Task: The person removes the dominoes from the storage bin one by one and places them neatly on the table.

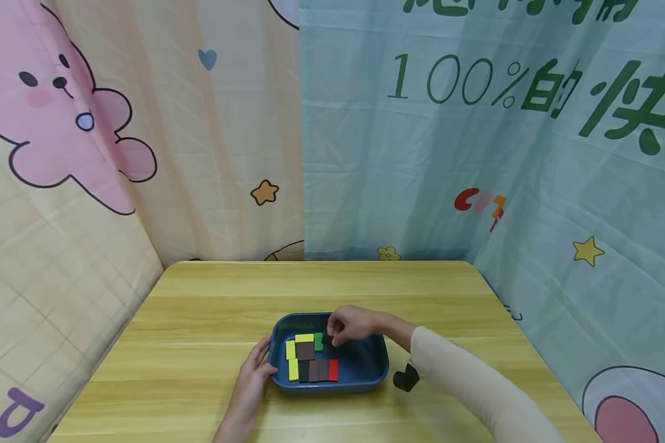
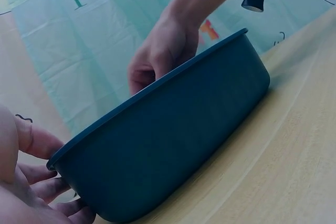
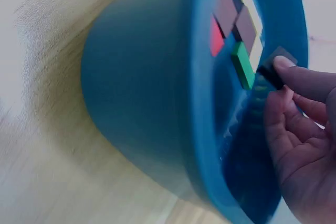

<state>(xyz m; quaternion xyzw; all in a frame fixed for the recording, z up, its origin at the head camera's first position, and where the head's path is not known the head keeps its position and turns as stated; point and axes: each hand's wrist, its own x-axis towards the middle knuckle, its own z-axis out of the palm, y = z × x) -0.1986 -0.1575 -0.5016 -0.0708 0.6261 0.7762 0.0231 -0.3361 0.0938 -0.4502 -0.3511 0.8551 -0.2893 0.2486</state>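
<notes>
In the head view, a dark blue plastic tub (image 1: 360, 389) stands on the table. My left hand (image 1: 253, 372) holds its left end, thumb at the rim and fingers against the outer wall; the left wrist view shows this grip (image 2: 39, 174) closely. My right hand (image 1: 353, 324) reaches over the far rim and pinches a black block (image 3: 278, 65) between thumb and fingers, beside the green block (image 3: 243, 65). Flat blocks lie together on the tub's floor: yellow (image 1: 294, 370), brown (image 1: 305, 351), black (image 1: 304, 371) and a red block (image 1: 333, 370) at the row's right end.
The wooden table (image 1: 199, 320) carries the tub near its front. A black device (image 1: 406, 378) is at the right wrist, beside the tub's right end. Printed curtains (image 1: 227, 154) hang behind the table and along both sides.
</notes>
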